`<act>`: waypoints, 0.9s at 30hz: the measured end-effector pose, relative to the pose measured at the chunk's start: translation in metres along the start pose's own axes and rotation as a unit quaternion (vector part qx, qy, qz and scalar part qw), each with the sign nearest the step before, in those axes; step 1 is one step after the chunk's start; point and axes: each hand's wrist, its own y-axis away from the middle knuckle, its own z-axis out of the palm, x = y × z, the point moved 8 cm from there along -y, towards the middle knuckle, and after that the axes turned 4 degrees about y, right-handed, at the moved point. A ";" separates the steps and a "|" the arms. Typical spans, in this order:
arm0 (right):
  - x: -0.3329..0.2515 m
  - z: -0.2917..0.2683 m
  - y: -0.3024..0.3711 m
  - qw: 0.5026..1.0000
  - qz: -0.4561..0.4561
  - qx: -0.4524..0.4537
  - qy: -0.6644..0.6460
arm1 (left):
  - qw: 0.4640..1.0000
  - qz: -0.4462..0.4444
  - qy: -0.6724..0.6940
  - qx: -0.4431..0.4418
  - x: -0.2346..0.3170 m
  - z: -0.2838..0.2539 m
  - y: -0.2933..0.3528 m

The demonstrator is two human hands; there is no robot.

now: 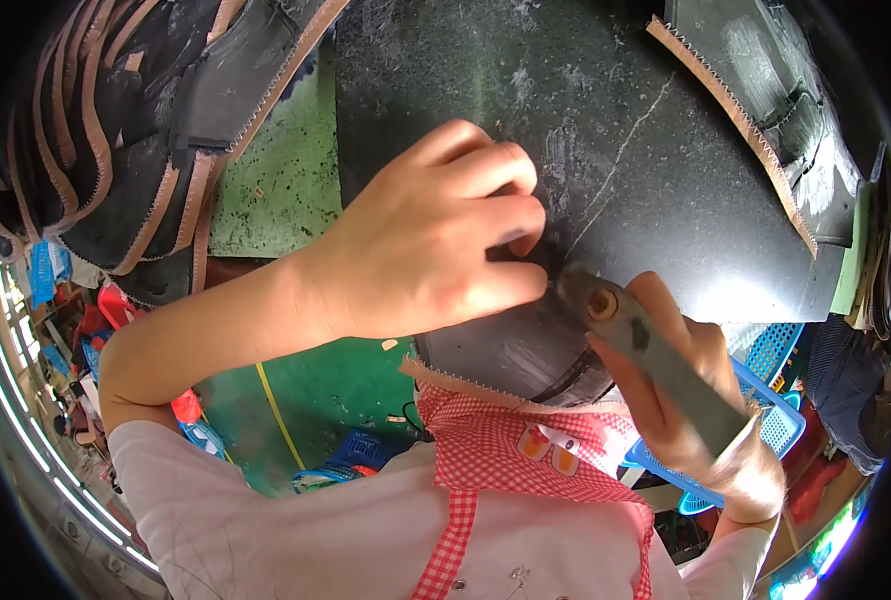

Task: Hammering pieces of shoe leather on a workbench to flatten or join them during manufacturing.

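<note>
My left hand [436, 235] is over the dark work surface with its fingers curled in; whatever they may hold is hidden beneath them. Just below it lies a black leather-like piece [511, 355] with a tan zigzag-stitched edge, reaching over the near side toward my apron. My right hand [681, 365] is closed round a hammer [666, 365]; its grey metal head points toward my left fingertips, and the round brown end of the handle shows in the head. The hammer and right hand are slightly blurred.
Stacked black pieces with tan stitched edges [96, 140] stand at the left on a green board [281, 165]. A similar piece [766, 110] lies at the far right of the black work board [466, 70]. A blue plastic basket [781, 430] sits low at the right.
</note>
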 end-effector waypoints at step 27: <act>0.012 0.021 -0.001 0.999 0.027 0.032 -0.013 | 0.985 -0.165 0.021 0.052 -0.013 -0.010 0.031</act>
